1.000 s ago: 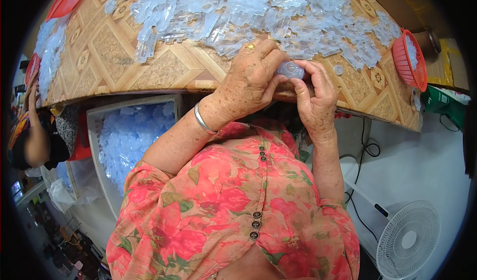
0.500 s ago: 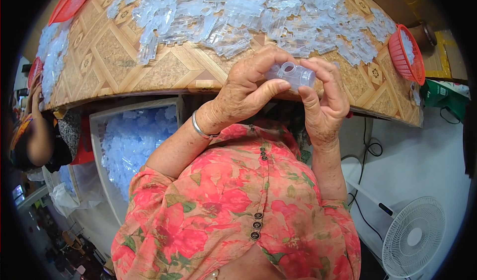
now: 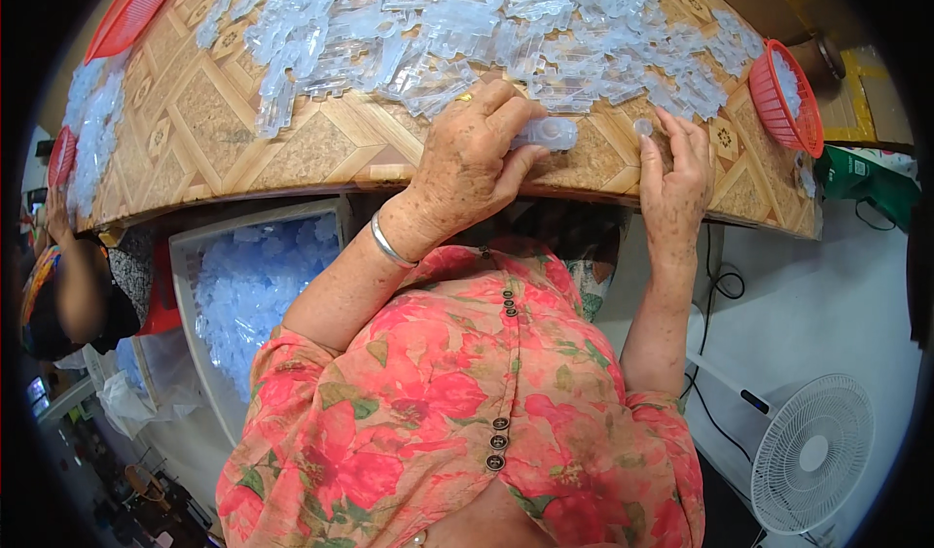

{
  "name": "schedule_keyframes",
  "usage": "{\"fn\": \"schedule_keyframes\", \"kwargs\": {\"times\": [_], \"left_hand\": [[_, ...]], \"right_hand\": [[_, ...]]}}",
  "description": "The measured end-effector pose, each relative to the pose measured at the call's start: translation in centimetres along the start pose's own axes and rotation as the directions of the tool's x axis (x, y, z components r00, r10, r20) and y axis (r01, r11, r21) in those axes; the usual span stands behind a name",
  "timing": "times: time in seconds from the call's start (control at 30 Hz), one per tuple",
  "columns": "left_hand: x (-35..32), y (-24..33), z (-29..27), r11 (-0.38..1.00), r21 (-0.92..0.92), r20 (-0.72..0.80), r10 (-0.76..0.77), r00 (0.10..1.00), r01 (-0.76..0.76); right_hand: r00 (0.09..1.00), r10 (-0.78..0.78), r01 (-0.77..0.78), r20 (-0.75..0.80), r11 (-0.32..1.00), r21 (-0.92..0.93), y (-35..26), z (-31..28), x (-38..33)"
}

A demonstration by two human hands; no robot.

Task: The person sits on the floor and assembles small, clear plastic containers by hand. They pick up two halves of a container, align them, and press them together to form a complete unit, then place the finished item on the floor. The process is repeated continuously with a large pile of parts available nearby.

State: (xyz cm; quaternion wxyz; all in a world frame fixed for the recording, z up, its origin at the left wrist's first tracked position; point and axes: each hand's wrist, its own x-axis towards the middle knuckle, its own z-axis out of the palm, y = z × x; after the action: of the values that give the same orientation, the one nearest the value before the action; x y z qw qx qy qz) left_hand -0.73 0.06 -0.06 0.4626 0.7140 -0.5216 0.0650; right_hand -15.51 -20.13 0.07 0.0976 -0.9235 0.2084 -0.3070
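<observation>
At the table's near edge, my left hand [image 3: 477, 149] is closed on a clear rectangular plastic piece [image 3: 551, 133] with a round collar. Its right end sticks out beyond my thumb and fingers. Further right, my right hand [image 3: 678, 164] pinches a small round clear plastic piece [image 3: 643, 128] at the tips of thumb and forefinger, low over the tabletop. Beyond both hands spreads a wide layer of flat, clear bluish plastic pieces [image 3: 438, 37].
Red plastic baskets stand at the right [image 3: 786, 96] and far left [image 3: 131, 8]. Below the table at left is a bin [image 3: 185, 295] of bluish pieces. A white fan [image 3: 812, 454] stands lower right. Another person's arm [image 3: 78, 285] shows at far left.
My hands were together, holding the clear piece up. They have parted: the left lowered it toward the table, the right moved away rightward and now has a small round piece at its fingertips.
</observation>
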Motion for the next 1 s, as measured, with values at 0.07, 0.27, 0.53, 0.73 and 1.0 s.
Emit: {"fn": "schedule_keyframes", "kwargs": {"times": [0.07, 0.27, 0.53, 0.73, 1.0], "left_hand": [[-0.1, -0.2, 0.1, 1.000, 0.009, -0.006, -0.008, 1.000, 0.008], [-0.1, -0.5, 0.1, 0.998, -0.053, -0.012, -0.045, 0.999, 0.044], [-0.2, -0.7, 0.1, 0.996, -0.074, -0.038, -0.057, 0.998, 0.055], [-0.4, -1.1, 0.4, 0.997, -0.075, -0.067, -0.014, 0.998, 0.009], [-0.2, -1.2, 0.3, 0.997, -0.069, -0.045, -0.030, 0.999, 0.027]], "right_hand": [[0.997, 0.038, -0.040, 0.061, 0.999, 0.025, 0.5, 0.2, 0.1], [0.984, 0.138, -0.167, 0.111, 0.933, 0.318, -1.6, 0.0, 0.0], [0.990, -0.140, 0.128, -0.005, 0.890, 0.438, -6.6, 1.1, 0.0], [0.983, -0.176, 0.141, 0.042, 0.890, 0.435, -7.2, 1.2, 0.9], [0.963, -0.082, -0.089, 0.256, 0.802, 0.591, -7.3, 0.6, 2.1]]}}
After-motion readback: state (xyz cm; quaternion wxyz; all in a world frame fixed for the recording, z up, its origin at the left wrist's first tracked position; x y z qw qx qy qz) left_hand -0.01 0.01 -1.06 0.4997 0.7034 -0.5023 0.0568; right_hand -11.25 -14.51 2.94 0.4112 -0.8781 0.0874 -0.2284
